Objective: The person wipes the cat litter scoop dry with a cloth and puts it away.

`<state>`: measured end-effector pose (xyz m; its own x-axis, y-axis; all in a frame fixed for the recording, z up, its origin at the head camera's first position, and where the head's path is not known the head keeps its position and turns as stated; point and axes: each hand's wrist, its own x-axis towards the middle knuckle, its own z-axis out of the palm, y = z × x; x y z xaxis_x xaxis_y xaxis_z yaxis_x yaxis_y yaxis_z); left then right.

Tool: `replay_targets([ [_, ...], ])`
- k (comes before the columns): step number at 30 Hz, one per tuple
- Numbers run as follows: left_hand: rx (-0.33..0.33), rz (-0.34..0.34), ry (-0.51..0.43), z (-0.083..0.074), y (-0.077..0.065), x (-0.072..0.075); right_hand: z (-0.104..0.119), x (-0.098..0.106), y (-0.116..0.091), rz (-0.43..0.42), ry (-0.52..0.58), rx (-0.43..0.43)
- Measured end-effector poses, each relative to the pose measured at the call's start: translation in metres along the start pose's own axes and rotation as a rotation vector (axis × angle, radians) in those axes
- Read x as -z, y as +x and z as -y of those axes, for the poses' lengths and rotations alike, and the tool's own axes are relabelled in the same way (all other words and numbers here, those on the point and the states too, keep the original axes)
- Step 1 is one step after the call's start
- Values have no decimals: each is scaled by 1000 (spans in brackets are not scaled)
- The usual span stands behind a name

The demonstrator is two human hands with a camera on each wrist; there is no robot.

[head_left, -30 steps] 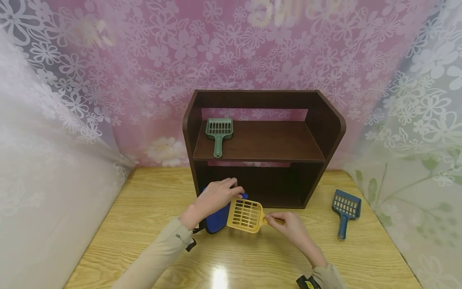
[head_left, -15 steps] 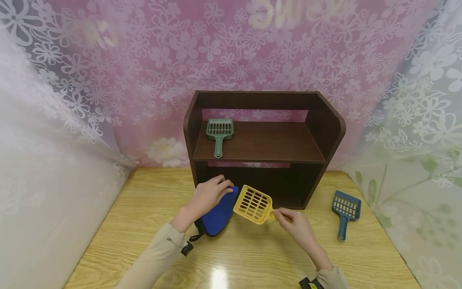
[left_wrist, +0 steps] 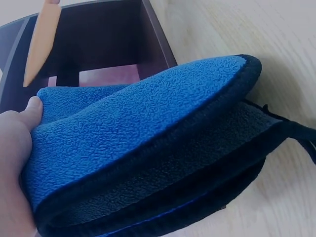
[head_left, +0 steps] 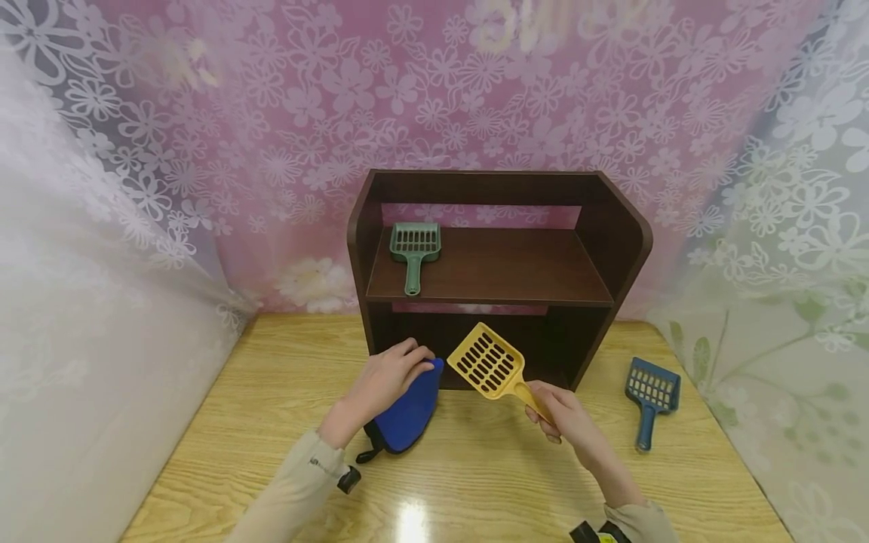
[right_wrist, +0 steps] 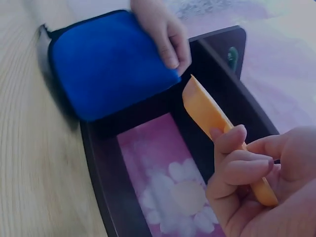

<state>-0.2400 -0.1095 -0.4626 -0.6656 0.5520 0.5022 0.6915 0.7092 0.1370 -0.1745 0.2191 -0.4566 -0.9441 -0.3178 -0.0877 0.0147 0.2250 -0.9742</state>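
In front of the shelf's lower opening, my right hand [head_left: 566, 418] grips a yellow slotted litter scoop [head_left: 489, 362] by its handle, its head pointing up and left. My left hand [head_left: 387, 381] holds a folded blue cloth [head_left: 410, 411] with black edging and a black loop, just left of the scoop. In the left wrist view the thumb presses on the fluffy blue cloth [left_wrist: 128, 123], folded over a dark inner side. The right wrist view has my fingers curled round the handle of the yellow scoop [right_wrist: 207, 111], seen edge-on, apart from the cloth [right_wrist: 108, 64].
A dark brown two-tier shelf [head_left: 502, 264] stands at the back of the wooden table [head_left: 285, 392]. On its upper tier, to the left, lies a green litter scoop [head_left: 414, 249]. A dark blue litter scoop [head_left: 652, 392] lies on the table at the right.
The yellow scoop has moved up and right, away from the cloth, and its head has tilted upward. My left hand has shifted slightly left with the cloth, which shows more now.
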Motion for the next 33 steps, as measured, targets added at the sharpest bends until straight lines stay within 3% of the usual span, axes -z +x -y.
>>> replay_targets([
  [7,11,35,-19,-4,-6,-2,7,4,-4,143,135,18],
  [20,5,27,-42,-4,-9,-7,40,10,-13,199,210,136],
  [27,12,29,-67,-4,-11,-7,58,16,-3,165,228,177],
  [33,27,40,-86,-4,-12,-9,75,17,15,74,296,163],
])
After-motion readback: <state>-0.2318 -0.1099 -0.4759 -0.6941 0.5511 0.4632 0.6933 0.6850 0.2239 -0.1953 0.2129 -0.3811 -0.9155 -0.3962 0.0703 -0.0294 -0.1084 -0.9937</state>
